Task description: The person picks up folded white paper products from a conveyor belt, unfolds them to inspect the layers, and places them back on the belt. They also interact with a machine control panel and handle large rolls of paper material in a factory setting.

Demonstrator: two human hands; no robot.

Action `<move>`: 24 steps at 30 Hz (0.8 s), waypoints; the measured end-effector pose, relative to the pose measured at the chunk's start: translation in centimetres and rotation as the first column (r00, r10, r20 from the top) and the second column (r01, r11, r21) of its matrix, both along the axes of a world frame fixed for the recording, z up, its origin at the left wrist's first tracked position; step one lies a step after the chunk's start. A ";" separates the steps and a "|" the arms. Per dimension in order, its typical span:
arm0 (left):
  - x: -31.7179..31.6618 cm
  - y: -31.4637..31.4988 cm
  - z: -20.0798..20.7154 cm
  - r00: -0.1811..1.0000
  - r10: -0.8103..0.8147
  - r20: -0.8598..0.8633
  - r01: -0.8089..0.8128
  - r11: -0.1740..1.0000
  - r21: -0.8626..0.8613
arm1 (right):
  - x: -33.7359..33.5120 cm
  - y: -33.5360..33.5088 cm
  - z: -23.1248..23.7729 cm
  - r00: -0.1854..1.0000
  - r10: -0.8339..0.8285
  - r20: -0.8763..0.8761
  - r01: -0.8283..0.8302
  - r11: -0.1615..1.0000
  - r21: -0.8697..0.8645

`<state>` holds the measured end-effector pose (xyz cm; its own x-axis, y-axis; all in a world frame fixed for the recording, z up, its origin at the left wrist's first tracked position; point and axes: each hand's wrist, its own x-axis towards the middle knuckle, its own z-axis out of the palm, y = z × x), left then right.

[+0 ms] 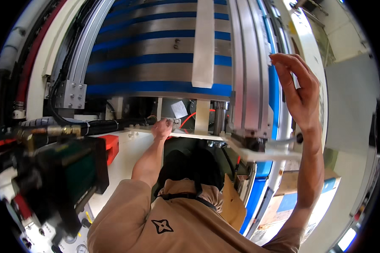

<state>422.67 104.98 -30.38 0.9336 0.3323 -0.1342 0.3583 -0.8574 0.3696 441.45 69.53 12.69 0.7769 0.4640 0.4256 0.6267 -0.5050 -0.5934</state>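
My left hand [161, 129] is closed at the white crossbar [190, 134] in front of me, its fingers curled beside a small greyish fitting [175, 124]. Whether it grips that fitting or the bar's edge is hidden. Higher up on the right, my right hand [299, 86] is raised, with thumb and fingertips drawn together next to the aluminium rail [251, 63] and the blue strip [274, 101]. Anything in that pinch is too small to name. Beyond the crossbar lie a white tag or sheet [179, 109] and an orange-red hose [188, 119].
A blue-and-metal striped slatted surface [147, 59] fills the far side, with a pale upright bar [203, 46] before it. At left stand a dark green motor-like unit [67, 173], a red part [110, 148] and black cables [101, 125]. Cardboard boxes [283, 202] sit at lower right.
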 end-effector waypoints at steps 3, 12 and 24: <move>-3.3 2.1 -6.7 0.983 0.125 0.134 -0.112 0.988 -0.102 | 3.5 2.2 -1.3 0.974 0.167 0.154 -0.142 0.977 -0.160; -0.3 -0.2 -1.7 0.952 0.238 -0.194 -0.230 0.971 0.062 | 4.1 1.2 -4.5 0.972 0.224 0.065 -0.188 0.919 -0.347; 2.5 -0.4 2.9 0.753 0.296 -0.587 -0.328 0.943 0.054 | 4.0 0.1 -4.7 0.987 0.159 0.003 -0.146 0.913 -0.380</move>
<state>425.19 104.62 -27.47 0.5175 0.5692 -0.6389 0.7621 -0.6461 0.0417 445.42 69.59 7.95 0.6720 0.7072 0.2195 0.7302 -0.5837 -0.3550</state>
